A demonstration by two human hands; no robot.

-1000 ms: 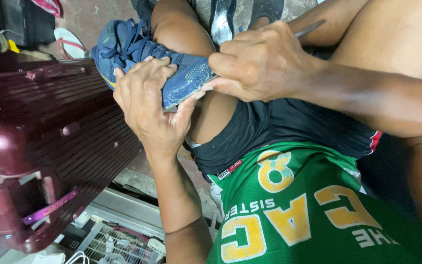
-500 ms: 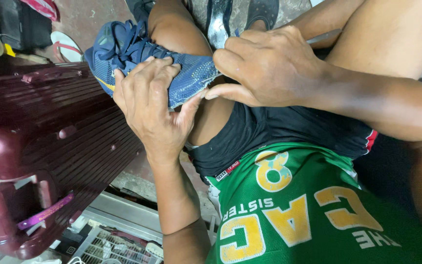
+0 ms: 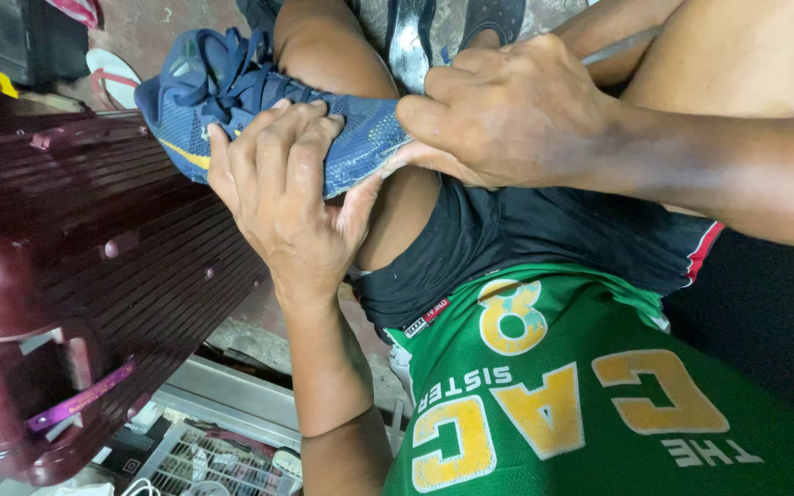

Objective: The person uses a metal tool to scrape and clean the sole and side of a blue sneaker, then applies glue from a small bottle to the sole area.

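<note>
Gripping blue shoe [image 3: 259, 119], left hand [image 3: 291, 197] fingers curl; right hand [image 3: 507, 110] apparently pinches it.

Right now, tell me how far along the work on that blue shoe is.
Done: the blue shoe rests on the person's knee, laces in place. In hand: the left hand clamps its upper, while the right hand presses at the shoe's end and grips a thin metal tool. Left: the hands hide the working point, so I cannot tell how much remains. The maroon suitcase lies alongside.

Soft even daylight, mild sheen on the maroon suitcase [image 3: 94, 276], faint shadows, sharp focus, slight edge stretching
</note>
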